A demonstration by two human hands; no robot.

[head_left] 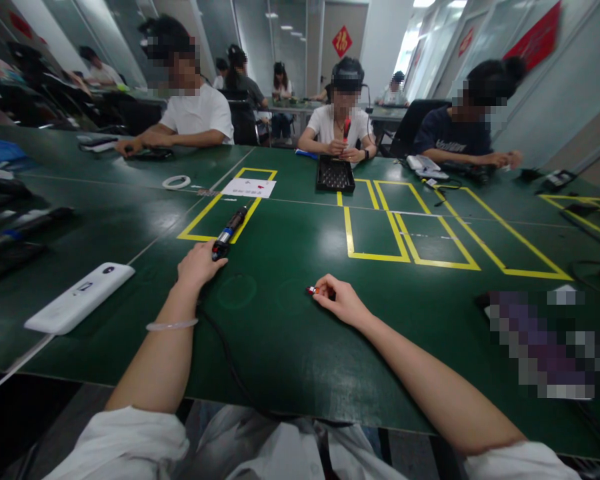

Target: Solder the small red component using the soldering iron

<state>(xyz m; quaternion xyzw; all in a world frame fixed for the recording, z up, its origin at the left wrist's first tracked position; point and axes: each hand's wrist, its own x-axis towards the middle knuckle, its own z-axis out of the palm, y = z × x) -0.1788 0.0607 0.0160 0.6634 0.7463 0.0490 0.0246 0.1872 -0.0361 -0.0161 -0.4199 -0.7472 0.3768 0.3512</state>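
Observation:
My left hand (198,265) rests on the green table (280,333), fingers curled around the near end of a black electric screwdriver (229,233) with a blue band; its cable runs back under my wrist. A clear bangle sits on that forearm. My right hand (341,301) lies further right, pinching a small red and white object (313,290) against the tabletop.
A white flat device (80,297) lies at the left. Yellow tape rectangles (410,233) mark the table. A black tray (335,175) stands before a person opposite. A white paper (249,187) and a tape ring (176,182) lie beyond. Other people sit around.

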